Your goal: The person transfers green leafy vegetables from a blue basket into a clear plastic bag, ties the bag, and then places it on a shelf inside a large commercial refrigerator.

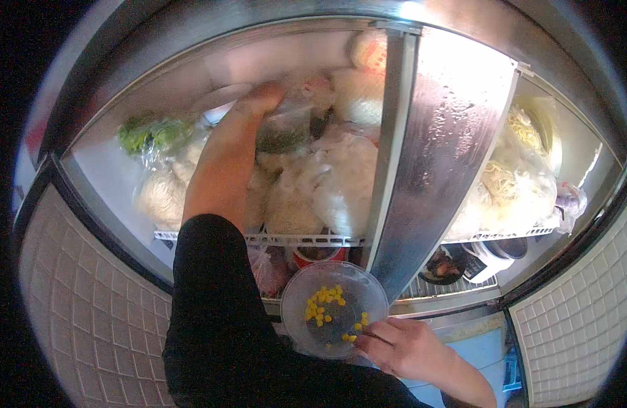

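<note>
An opened refrigerator with a white wire shelf lies before me. My left hand reaches in over the shelf to the back, beside a clear plastic bag of dark green herbs; its fingers are blurred, so I cannot tell whether they hold anything. Low in front, my right hand grips the rim of a round clear plastic bowl, its fingertips inside the wall near some small yellow pieces scattered on the bottom. Bags of pale noodles fill the shelf around my left forearm.
Bagged leafy greens sit at the left. A metal centre post divides the opening; more noodle bags are right of it. Below stand a red container and a white tub. Opened doors flank me, left and right.
</note>
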Available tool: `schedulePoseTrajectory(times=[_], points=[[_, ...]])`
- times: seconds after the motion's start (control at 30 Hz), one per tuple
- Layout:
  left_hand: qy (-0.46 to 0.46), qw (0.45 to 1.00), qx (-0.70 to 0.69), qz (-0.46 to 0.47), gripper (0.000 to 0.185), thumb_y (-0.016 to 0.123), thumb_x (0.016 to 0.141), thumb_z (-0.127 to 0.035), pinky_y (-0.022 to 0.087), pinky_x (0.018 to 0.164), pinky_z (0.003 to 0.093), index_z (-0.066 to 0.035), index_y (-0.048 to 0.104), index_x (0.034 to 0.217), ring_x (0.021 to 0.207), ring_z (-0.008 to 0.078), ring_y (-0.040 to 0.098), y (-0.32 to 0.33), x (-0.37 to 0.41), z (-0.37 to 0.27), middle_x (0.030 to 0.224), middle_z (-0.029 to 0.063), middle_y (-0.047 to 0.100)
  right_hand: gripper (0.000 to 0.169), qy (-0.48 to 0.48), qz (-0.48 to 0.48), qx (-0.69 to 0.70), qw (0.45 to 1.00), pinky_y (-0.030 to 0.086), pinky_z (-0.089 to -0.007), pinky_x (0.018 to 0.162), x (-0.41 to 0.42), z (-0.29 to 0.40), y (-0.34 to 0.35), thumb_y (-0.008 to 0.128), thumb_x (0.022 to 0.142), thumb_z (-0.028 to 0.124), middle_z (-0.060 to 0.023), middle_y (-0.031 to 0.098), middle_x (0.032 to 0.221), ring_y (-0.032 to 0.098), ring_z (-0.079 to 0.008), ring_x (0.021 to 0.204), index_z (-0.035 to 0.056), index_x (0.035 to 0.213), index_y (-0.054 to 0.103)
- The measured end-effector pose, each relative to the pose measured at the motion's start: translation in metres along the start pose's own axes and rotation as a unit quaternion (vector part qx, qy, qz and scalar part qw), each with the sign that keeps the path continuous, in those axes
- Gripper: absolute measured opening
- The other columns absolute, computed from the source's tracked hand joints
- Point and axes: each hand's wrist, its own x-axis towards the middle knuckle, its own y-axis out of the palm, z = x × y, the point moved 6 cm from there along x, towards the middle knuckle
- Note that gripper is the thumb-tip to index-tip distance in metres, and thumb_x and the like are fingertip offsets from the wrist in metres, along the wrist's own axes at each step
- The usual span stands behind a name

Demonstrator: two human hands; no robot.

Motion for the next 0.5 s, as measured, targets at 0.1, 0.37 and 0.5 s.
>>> schedulePoseTrajectory(times=[0.1,0.37,0.5], points=[[0.065,0.996,0.061,0.022,0.023,0.054,0.085,-0.018,0.049,0.086,0.0456,-0.006,0.07,0.097,0.095,0.0334,0.064,0.002,-0.005,0.002,0.101,0.0186,0.068,0.02,0.007,0.01,0.024,1.0,0.055,-0.0286,0.057,0.007,-0.005,0.003,0.064,0.077,0.017,-0.0052,0.057,0.086,0.062,-0.0174,0.072,0.0071,0.094,0.065],[0.179,0.974,-0.06,-0.124,0.015,0.066,0.083,-0.009,0.052,0.081,0.0355,-0.009,0.072,0.097,0.09,0.0257,0.067,-0.093,-0.107,-0.019,0.095,0.0131,0.07,0.023,-0.054,0.088,0.083,0.991,0.058,-0.0344,0.066,0.019,-0.015,0.02,0.067,0.079,0.013,-0.0107,0.061,0.093,0.066,-0.0248,0.081,0.0056,0.101,0.063],[0.144,0.964,-0.212,-0.065,0.015,0.063,0.09,-0.01,0.052,0.073,0.029,-0.006,0.069,0.103,0.079,0.0174,0.066,-0.129,-0.245,-0.074,0.087,0.0082,0.07,0.019,-0.051,0.075,0.129,0.988,0.056,-0.0355,0.061,0.016,-0.03,0.04,0.066,0.081,0.012,-0.01,0.06,0.091,0.065,-0.0249,0.079,0.0056,0.098,0.061]])
